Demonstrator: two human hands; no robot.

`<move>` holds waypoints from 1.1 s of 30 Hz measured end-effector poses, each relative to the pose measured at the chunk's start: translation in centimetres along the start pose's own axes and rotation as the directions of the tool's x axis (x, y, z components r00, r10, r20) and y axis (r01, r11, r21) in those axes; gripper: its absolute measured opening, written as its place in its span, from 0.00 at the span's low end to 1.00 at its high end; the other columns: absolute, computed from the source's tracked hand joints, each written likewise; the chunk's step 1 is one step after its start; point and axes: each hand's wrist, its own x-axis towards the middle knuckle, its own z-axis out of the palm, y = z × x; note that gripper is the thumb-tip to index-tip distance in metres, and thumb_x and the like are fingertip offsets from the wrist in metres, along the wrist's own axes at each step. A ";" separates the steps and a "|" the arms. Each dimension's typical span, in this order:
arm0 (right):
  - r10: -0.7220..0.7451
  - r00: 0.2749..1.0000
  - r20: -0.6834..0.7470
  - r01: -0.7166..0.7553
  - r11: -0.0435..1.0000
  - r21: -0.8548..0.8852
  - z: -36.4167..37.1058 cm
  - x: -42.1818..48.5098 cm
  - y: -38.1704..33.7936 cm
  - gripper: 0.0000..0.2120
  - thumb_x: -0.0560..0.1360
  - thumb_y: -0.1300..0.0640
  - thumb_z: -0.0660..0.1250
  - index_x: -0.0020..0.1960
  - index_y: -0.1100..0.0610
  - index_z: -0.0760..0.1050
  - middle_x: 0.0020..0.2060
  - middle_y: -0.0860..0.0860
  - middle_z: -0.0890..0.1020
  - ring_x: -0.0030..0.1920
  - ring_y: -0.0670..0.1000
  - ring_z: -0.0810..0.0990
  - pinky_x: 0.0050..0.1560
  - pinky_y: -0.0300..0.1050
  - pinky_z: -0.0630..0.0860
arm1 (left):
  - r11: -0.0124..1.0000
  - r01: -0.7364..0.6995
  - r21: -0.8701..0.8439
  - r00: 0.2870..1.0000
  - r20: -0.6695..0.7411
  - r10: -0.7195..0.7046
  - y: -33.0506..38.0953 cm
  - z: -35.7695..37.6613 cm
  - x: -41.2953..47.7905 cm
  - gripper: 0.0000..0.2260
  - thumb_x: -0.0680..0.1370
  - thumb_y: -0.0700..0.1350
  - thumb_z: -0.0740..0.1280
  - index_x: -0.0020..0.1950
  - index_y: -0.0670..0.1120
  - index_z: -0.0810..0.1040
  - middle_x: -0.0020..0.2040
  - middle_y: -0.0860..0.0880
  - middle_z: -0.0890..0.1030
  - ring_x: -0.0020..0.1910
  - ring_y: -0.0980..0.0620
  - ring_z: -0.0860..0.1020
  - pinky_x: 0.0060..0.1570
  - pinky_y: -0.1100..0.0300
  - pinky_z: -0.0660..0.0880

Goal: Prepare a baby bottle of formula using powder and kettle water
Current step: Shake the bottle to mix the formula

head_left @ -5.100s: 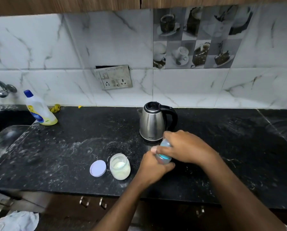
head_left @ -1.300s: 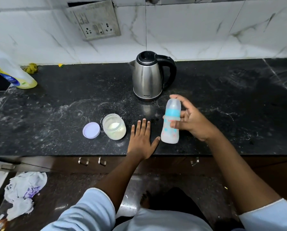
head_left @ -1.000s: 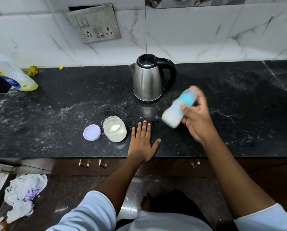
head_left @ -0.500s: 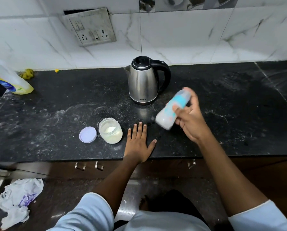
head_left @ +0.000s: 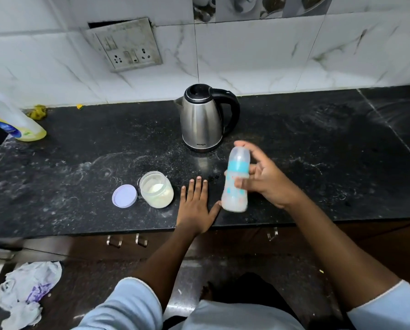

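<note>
My right hand [head_left: 267, 181] grips a capped baby bottle [head_left: 236, 181] with a teal collar and milky liquid inside, held almost upright just above the black counter [head_left: 80, 163]. Flat on the counter beside it lies my left hand [head_left: 196, 206], fingers spread, holding nothing. A steel kettle [head_left: 202, 120] with a black handle stands behind the bottle. To the left of my left hand is the open jar of formula powder [head_left: 156, 192], and its lilac lid [head_left: 124, 196] lies beside the jar.
A yellow and white detergent bottle [head_left: 13, 120] stands at the far left near the sink. A socket plate [head_left: 125, 45] hangs on the tiled wall. Crumpled cloth [head_left: 28, 296] lies on the floor at lower left. Drawer handles [head_left: 126, 240] sit under the counter edge.
The bottle in my right hand has swung from tilted to nearly upright and sits lower. My left hand stays flat on the counter. The view has shifted slightly.
</note>
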 end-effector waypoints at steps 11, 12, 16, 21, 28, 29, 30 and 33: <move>-0.006 0.973 -0.230 0.046 0.985 0.169 -0.8 -0.3 0.5 0.39 0.72 0.62 0.75 0.77 0.44 0.65 0.63 0.55 0.80 0.63 0.60 0.80 0.58 0.63 0.82 | 1.000 0.002 -0.006 1.000 -0.023 -0.002 0.0 0.2 0.1 0.40 0.82 0.69 0.44 0.87 0.45 0.45 0.87 0.44 0.45 0.86 0.44 0.41 0.83 0.43 0.38; 0.002 0.988 -0.151 0.014 0.995 0.100 -0.6 -0.5 0.3 0.40 0.71 0.63 0.76 0.77 0.44 0.65 0.63 0.57 0.80 0.64 0.62 0.80 0.59 0.64 0.82 | 1.000 -0.001 -0.009 1.000 -0.024 0.001 0.0 0.1 0.1 0.41 0.82 0.69 0.43 0.87 0.44 0.45 0.87 0.44 0.45 0.86 0.44 0.41 0.83 0.42 0.38; -0.024 0.977 -0.211 0.053 0.990 0.132 -0.7 -0.5 0.3 0.38 0.74 0.67 0.73 0.77 0.44 0.65 0.66 0.60 0.79 0.64 0.61 0.81 0.60 0.64 0.81 | 1.000 0.004 -0.002 1.000 -0.017 -0.004 -0.1 0.2 0.2 0.41 0.82 0.70 0.42 0.87 0.45 0.45 0.87 0.45 0.44 0.86 0.44 0.40 0.83 0.43 0.38; -0.018 1.000 -0.004 0.018 1.000 -0.011 -0.5 -0.8 0.0 0.40 0.72 0.68 0.75 0.78 0.45 0.65 0.64 0.59 0.81 0.66 0.67 0.80 0.62 0.67 0.80 | 1.000 -0.001 0.000 1.000 -0.009 0.001 -0.1 0.0 0.1 0.42 0.80 0.70 0.40 0.87 0.45 0.44 0.87 0.44 0.43 0.86 0.44 0.40 0.83 0.43 0.38; -0.056 0.992 -0.115 0.063 0.996 0.057 -0.2 -0.7 0.0 0.38 0.73 0.67 0.75 0.77 0.46 0.66 0.62 0.58 0.82 0.63 0.66 0.81 0.59 0.66 0.81 | 1.000 0.003 0.004 1.000 -0.006 -0.002 -0.1 0.1 0.2 0.41 0.80 0.70 0.40 0.87 0.45 0.43 0.87 0.45 0.42 0.86 0.45 0.39 0.83 0.43 0.37; -0.069 0.974 -0.218 0.099 0.987 0.127 -0.2 -0.7 -0.1 0.36 0.74 0.65 0.74 0.77 0.48 0.66 0.61 0.56 0.81 0.62 0.63 0.81 0.58 0.64 0.82 | 1.000 0.006 -0.002 1.000 -0.012 -0.006 0.0 0.1 0.3 0.41 0.81 0.70 0.41 0.87 0.45 0.43 0.87 0.45 0.43 0.86 0.45 0.39 0.83 0.43 0.37; -0.074 0.953 -0.295 0.132 0.975 0.180 -0.4 -0.7 -0.3 0.34 0.75 0.64 0.73 0.77 0.48 0.65 0.61 0.55 0.80 0.62 0.61 0.81 0.57 0.63 0.82 | 1.000 0.008 -0.008 1.000 -0.017 -0.008 0.0 0.1 0.3 0.40 0.82 0.69 0.44 0.87 0.45 0.43 0.87 0.45 0.43 0.86 0.45 0.39 0.83 0.43 0.36; -0.077 0.985 -0.156 0.090 0.993 0.079 0.1 -0.7 -0.3 0.36 0.74 0.65 0.74 0.77 0.46 0.66 0.63 0.59 0.80 0.62 0.63 0.81 0.56 0.62 0.82 | 1.000 0.004 -0.012 1.000 -0.019 -0.004 0.0 0.1 0.0 0.39 0.84 0.68 0.47 0.87 0.45 0.44 0.87 0.45 0.43 0.86 0.45 0.39 0.83 0.43 0.36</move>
